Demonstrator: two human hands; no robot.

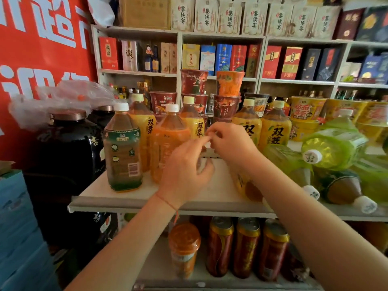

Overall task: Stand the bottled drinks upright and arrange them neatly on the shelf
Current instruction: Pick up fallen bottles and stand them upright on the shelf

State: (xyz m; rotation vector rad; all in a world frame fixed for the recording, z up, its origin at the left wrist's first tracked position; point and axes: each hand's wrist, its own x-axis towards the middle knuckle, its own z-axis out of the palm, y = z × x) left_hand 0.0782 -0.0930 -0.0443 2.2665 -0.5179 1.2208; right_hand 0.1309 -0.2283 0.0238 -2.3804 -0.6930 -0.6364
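Two bottles upright near shelf left front edge: green-label bottle, then orange bottle. Left hand over mid shelf, fingers loosely curled, gripping nothing. Right hand just beyond, fingertips pinched together; anything held too small to tell. Several green bottles lying flat toward right edge.

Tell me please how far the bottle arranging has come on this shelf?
Done: the green-labelled tea bottle, the orange juice bottle and yellow-labelled bottles behind stand upright at the left. In hand: nothing; the left hand and right hand hover over the white shelf. Left: the lime-green bottles at the right lie tipped over.
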